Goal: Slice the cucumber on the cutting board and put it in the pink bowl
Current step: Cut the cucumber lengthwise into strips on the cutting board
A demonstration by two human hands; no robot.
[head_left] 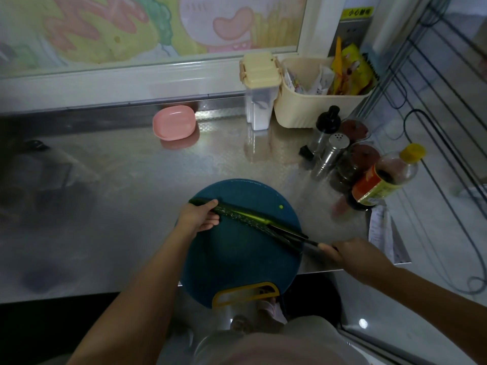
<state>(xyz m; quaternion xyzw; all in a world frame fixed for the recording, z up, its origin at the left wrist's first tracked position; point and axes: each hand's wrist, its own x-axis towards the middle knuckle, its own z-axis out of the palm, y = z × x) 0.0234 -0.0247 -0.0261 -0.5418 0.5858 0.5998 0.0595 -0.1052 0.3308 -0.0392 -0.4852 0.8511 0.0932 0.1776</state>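
Fingers: left hand point(199, 217) holds cucumber point(237, 214), right hand point(353, 255) knife point(296, 235); bottles point(384, 177) right, pink bowl point(174, 126) behind.

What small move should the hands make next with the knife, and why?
Probably push the knife along the cucumber: the right hand holds its blade lengthwise on it, the left hand grips the other end, and the pink bowl is empty.

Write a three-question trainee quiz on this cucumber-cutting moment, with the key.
1. True or false: the pink bowl already holds slices.
2. Which hand grips the knife? A. left hand B. right hand
3. Fill in: the left hand steadies the ____ on the cutting board.
Key: 1 false; 2 B; 3 cucumber.
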